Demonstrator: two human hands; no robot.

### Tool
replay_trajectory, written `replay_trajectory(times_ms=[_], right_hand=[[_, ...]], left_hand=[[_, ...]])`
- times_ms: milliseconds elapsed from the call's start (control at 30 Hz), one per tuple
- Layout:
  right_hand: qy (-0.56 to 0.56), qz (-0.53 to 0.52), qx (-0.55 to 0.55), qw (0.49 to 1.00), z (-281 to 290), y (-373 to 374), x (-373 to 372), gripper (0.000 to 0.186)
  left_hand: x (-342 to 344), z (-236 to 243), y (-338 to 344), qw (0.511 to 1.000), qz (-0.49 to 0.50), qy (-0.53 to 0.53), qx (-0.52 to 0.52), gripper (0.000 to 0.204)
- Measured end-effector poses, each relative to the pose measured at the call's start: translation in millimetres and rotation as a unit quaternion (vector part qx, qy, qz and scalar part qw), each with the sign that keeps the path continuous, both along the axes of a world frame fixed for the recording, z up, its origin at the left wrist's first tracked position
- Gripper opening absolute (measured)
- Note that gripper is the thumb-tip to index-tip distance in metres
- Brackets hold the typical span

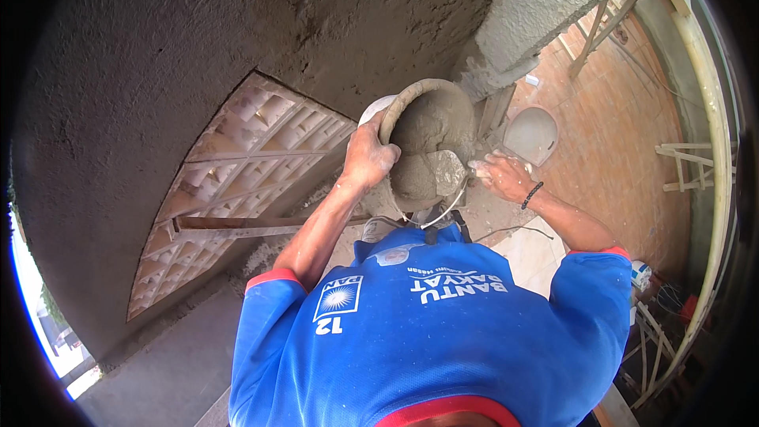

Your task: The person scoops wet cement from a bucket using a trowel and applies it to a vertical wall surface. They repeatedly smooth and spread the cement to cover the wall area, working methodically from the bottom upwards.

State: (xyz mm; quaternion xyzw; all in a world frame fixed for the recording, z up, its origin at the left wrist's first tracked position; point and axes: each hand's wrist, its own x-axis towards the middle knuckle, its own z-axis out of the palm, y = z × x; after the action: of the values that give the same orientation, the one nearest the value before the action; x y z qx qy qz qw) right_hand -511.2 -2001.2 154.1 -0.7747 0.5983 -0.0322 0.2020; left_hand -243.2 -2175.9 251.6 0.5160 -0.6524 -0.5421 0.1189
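A mortar-crusted bucket (389, 120) is tilted in front of my chest, its mouth facing up toward me. My left hand (369, 156) is closed on the bucket's left rim, thumb over the edge. Wet grey mortar (431, 122) coats the inside and lies in it. At the bucket's right side, my right hand (504, 175) is closed around the handle of a trowel, mostly hidden by the fingers. The trowel's mortar-smeared blade (448, 171) lies inside the bucket against the mortar. A pale bail handle (449, 212) hangs below the near rim.
A grey plastered wall (182, 39) rises ahead and left, with a lattice block opening (261, 138) and a wooden plank (245, 227) across it. A rough concrete beam (553, 0) stands at upper right. Below lie a round basin (531, 135) and orange tiled floor (617, 126); a wooden trestle (692, 166) is farther right.
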Motion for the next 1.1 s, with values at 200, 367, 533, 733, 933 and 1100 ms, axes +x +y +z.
replay_trajectory(times_ms=[200,367,533,733,933,1100], right_hand=[[-0.124,-0.038,0.012,0.992,16.3,-0.5,0.2,0.036],[-0.134,-0.046,-0.097,0.985,48.5,-13.8,-17.5,0.03],[-0.126,-0.038,-0.26,0.957,126.1,-57.7,-46.5,0.03],[-0.063,-0.014,-0.376,0.924,246.7,-108.9,-77.5,0.042],[-0.102,-0.018,-0.476,0.873,303.3,-148.5,-119.5,0.031],[-0.082,0.006,-0.54,0.838,325.8,-174.4,-136.0,0.03]], left_hand=[[11.2,7.2,1.3,0.995,0.046,0.07,0.058,0.069],[15.5,3.9,3.4,0.981,0.09,0.158,0.074,0.07],[10.4,25.8,-1.7,0.97,0.1,0.211,0.073,0.075],[7.0,45.5,-1.7,0.977,0.114,0.179,0.031,0.07],[12.1,34.4,2.4,0.969,0.133,0.202,0.042,0.068],[22.2,16.9,6.6,0.978,0.145,0.142,0.056,0.066]])
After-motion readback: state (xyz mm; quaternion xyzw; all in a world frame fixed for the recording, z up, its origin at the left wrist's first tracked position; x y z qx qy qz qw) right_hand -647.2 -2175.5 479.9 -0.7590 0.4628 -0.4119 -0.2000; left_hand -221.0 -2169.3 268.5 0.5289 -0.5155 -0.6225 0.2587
